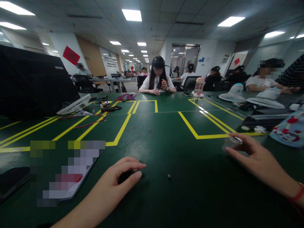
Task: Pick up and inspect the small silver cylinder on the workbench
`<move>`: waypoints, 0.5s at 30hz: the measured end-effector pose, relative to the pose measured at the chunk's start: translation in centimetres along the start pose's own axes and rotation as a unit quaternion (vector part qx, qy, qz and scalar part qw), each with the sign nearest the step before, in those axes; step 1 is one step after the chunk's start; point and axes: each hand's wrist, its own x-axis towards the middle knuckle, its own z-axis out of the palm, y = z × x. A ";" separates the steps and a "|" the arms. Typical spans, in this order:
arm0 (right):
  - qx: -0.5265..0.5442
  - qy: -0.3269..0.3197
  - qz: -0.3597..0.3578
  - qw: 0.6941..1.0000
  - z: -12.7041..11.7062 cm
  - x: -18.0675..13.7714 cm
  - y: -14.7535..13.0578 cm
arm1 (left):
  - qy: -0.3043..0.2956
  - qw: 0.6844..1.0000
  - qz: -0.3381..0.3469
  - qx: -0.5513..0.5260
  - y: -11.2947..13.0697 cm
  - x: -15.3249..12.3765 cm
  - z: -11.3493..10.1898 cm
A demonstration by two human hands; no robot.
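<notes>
Nearest, the left hand (112, 179) reaches in over the dark green table (152, 202), its thumb and forefinger a little apart, with nothing visible between their tips; the other fingers are curled in shadow, and I cannot tell whether they touch the tabletop. Just to its right, on bare green, lies a small metal ring (169, 176) — untouched by either hand. Well apart from the left hand, the right hand (258, 160), a red cord (296, 196) around its wrist, has thumb and fingers clamped on a small clear container (231, 144) with a shiny top; what is inside is too blurred to make out. Left of the left hand lies a flat, dark-edged item (78, 172), mostly pixelated. Yellow tape (123, 128) marks out frames beyond the hands. Farther right sits a blue patterned bag (289, 131); farther left, red wires (91, 124) trail near a white fan (73, 105) beside a big black monitor (35, 82). At the far side, a pink-topped bottle (198, 88) stands near a seated co-worker (154, 84) — one hand raised, the other resting on the table.
</notes>
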 end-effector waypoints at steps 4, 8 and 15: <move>-0.113 -0.006 0.067 0.991 -2.7 1.0 5.4 | 0.009 0.999 -0.005 -0.037 -0.6 -0.3 0.0; -0.210 0.058 -0.002 0.976 -2.8 1.2 5.9 | 0.021 0.999 -0.003 -0.029 -0.5 -0.1 0.4; -0.059 -0.082 -0.281 0.954 3.5 -2.9 -8.0 | 0.029 1.000 0.008 -0.008 -0.8 -0.3 0.6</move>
